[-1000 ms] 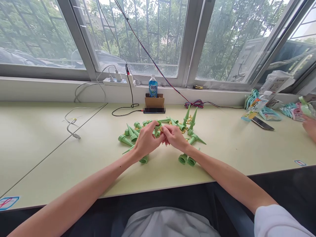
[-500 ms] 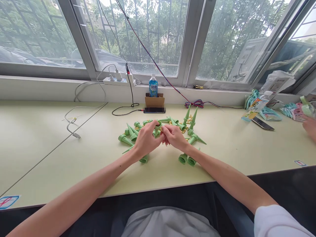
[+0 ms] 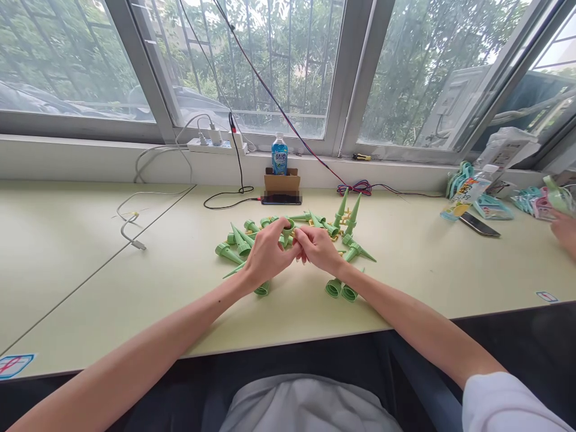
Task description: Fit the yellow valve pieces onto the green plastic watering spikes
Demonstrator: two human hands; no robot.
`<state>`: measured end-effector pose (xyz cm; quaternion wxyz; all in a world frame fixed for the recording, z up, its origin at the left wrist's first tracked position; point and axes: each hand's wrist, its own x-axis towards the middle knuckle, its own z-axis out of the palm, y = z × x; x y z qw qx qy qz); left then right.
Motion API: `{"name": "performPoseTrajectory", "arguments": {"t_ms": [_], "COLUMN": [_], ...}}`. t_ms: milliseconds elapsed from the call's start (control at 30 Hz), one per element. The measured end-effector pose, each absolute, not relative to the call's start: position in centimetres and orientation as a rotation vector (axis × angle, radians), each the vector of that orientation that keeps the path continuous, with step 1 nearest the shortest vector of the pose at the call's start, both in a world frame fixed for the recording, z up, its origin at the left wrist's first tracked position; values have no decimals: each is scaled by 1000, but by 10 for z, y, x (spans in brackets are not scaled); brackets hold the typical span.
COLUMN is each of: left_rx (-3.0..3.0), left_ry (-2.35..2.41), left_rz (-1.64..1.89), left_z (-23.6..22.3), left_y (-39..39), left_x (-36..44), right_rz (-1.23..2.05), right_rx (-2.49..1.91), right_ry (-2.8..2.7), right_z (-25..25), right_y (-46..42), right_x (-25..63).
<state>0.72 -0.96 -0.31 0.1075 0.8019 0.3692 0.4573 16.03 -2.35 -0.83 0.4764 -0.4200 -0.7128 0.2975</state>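
Observation:
My left hand [image 3: 269, 247] is closed around a green plastic watering spike [image 3: 288, 227], its round open end facing up. My right hand [image 3: 318, 247] meets it, thumb and forefinger pinching a small yellow plastic piece [image 3: 294, 234] at the spike's side; the fingers hide most of that piece. Around both hands lie several more green watering spikes. Two of them [image 3: 353, 215] stand upright behind my right hand, and a capped one [image 3: 227, 252] rests on its side left of my left hand. Near my right wrist, threaded open ends [image 3: 333, 288] face me.
More yellow pieces [image 3: 334, 236] lie among the spikes. Behind them, a phone [image 3: 281, 200] leans on a cardboard box [image 3: 288, 182] beside a blue bottle [image 3: 279, 157]. Cables run along the back. At right are another phone [image 3: 479, 225], packaged items [image 3: 492, 207] and another person's hand [image 3: 564, 231].
The view has tipped very slightly. Both hands keep the same hold on the watering spike and the yellow piece, with no clear movement.

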Motion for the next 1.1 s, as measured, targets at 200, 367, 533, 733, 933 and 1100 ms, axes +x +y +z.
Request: {"name": "performPoseTrajectory", "arguments": {"t_ms": [200, 367, 533, 733, 933, 1100], "left_rx": [2338, 2337, 2345, 2349, 2352, 2348], "left_ry": [1082, 1088, 1081, 1050, 1042, 1045], "left_rz": [1321, 1310, 1320, 1341, 1350, 1340], "left_z": [-2, -1, -3, -2, -1, -3], "left_y": [-10, -11, -10, -9, -9, -9], "left_x": [7, 8, 8, 9, 9, 9], "right_rz": [703, 704, 700, 717, 711, 714], "right_rx": [-1040, -1028, -1040, -1032, -1041, -1051], "right_ry": [-1755, -1754, -1757, -1756, -1760, -1765], "right_z": [-8, -9, -8, -9, -9, -9], "right_y": [-23, -24, -24, -24, -23, -24], "right_x": [161, 161, 161, 161, 161, 161]}}
